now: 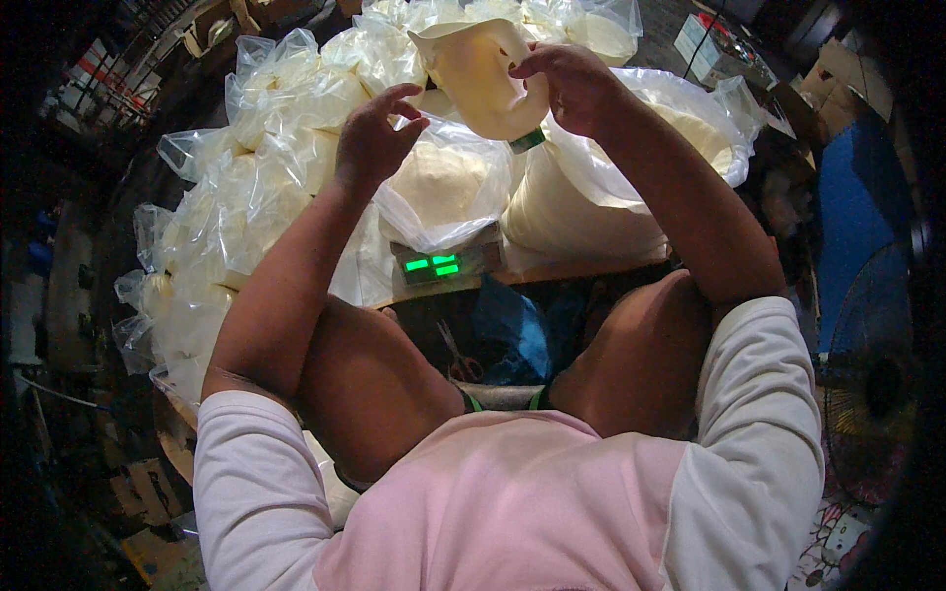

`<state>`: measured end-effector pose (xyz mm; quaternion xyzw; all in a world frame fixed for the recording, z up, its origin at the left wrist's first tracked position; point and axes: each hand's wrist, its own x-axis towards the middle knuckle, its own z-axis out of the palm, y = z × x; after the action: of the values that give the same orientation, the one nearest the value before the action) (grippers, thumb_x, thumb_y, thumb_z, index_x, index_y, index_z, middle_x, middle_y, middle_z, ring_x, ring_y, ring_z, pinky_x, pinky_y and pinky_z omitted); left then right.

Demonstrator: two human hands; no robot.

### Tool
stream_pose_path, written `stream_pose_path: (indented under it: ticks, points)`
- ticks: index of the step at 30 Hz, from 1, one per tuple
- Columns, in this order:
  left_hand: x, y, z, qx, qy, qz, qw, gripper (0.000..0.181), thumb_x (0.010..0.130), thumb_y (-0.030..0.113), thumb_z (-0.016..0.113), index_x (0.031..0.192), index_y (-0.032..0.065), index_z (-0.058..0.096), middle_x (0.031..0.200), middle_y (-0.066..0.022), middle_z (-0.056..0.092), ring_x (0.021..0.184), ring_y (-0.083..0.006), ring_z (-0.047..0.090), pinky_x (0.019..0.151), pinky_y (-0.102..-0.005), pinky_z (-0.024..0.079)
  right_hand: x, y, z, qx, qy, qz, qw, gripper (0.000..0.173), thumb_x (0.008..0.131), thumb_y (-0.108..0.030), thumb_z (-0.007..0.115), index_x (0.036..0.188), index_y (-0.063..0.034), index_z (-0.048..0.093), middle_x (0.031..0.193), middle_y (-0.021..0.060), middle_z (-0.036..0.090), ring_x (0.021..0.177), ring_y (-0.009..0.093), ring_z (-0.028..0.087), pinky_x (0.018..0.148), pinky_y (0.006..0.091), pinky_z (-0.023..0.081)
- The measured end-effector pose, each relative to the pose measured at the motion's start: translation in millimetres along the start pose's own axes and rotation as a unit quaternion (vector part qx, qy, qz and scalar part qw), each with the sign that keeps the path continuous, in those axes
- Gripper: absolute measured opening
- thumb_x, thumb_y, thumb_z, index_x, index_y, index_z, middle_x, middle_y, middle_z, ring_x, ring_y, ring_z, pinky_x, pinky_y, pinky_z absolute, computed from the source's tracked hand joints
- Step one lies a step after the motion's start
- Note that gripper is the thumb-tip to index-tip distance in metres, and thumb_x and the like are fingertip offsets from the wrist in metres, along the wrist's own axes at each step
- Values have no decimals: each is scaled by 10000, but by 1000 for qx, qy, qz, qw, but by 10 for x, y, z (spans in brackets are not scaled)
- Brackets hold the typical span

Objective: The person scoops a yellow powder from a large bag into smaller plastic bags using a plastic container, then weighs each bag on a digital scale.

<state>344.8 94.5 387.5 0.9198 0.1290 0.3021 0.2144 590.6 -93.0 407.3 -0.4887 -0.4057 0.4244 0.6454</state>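
My right hand (573, 85) grips a cream plastic scoop or jug (477, 77) by its handle side, held tilted above the bags. My left hand (384, 133) is raised to the left of it, fingers apart and holding nothing. Below, between my hands, an open clear plastic bag of pale powder (443, 177) rests on a digital scale (429, 267) with lit green displays. A large open sack of the same pale powder (687, 133) stands to the right, partly behind my right forearm.
Several filled clear plastic bags (273, 170) are piled at the left and back. Scissors (462, 362) and blue plastic (528, 332) lie below the table edge (591, 272), between my legs. A fan (879, 377) stands at the right; a box (709, 48) is at the back right.
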Motion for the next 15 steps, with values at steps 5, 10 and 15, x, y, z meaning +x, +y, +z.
stream_pose_path:
  ticks: [5, 10, 15]
  points:
    - [43, -19, 56, -21, 16, 1, 1000, 447, 838, 210, 792, 1259, 148, 654, 985, -47, 778, 875, -284, 734, 850, -391, 568, 162, 216, -327, -191, -30, -86, 977, 431, 788, -131, 689, 1194, 2, 629, 1097, 103, 673, 1050, 251, 639, 992, 389, 476]
    - [-27, -25, -29, -1, 94, 16, 995, 524, 807, 229, 841, 1277, 150, 623, 996, -41, 780, 958, -275, 733, 886, -383, 559, -1, 35, 150, -20, 4, 24, 1000, 441, 790, -116, 667, 1210, 8, 620, 1088, 115, 677, 1036, 265, 649, 988, 400, 486]
    - [96, 154, -23, -32, 176, 40, 983, 570, 793, 238, 866, 1286, 129, 601, 1003, -37, 783, 1005, -255, 733, 927, -368, 547, 21, 130, 225, -7, 45, 71, 996, 446, 788, -113, 666, 1213, 10, 615, 1097, 132, 669, 1037, 274, 645, 991, 411, 491]
